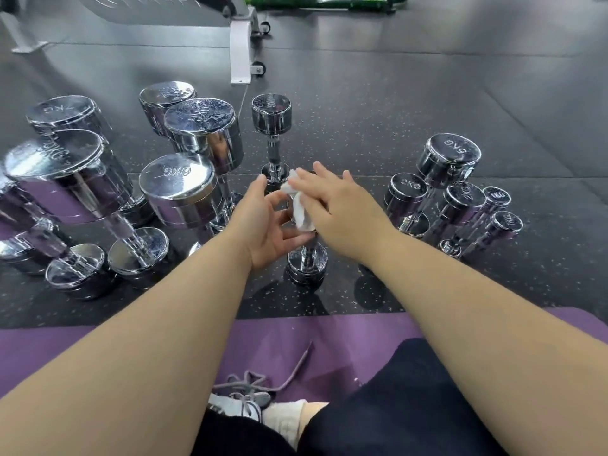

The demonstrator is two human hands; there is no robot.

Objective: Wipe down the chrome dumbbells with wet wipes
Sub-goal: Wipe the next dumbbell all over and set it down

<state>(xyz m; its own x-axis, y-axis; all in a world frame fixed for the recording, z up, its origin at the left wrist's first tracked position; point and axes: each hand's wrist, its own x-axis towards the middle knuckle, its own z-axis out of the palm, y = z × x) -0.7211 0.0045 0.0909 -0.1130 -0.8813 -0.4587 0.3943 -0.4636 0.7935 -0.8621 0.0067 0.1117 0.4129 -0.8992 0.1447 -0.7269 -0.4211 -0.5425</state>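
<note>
I am in a gym, sitting on its weights floor. Under me and all around lies black rubber flooring (362,120) flecked with pale specks, laid in large tiles with visible seams. Chrome dumbbells (179,189) stand on end in clusters on either side, their heads stamped with weights such as 6KG, 5KG, 2KG and 1KG. Ahead, a white equipment leg (240,51) rests on small caster wheels (258,68), and a green machine frame (329,2) sits beyond. A purple exercise mat (296,337) is beneath my legs.

Dumbbell (307,260) top behind right hand (342,209)
</note>
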